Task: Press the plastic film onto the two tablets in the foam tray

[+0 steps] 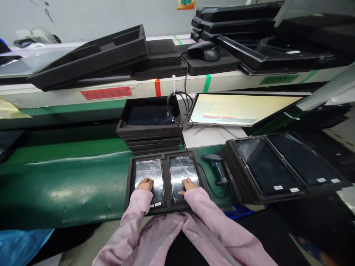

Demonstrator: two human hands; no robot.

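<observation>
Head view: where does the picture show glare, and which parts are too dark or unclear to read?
Head view: white glare crosses the left panel and right panel; head view: bright patches on the green mat; head view: the monitor looks washed out, its small text unreadable; head view: lower right corner dark.

the left panel (156,173) and right panel (178,170), dark and glossy under crinkled clear film (149,167), lie flat in separate recesses of a black foam tray (166,177).

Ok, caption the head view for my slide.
Left hand on one film-covered panel, right hand on a second panel, both in a dark tray beside a handheld scanner.
</observation>
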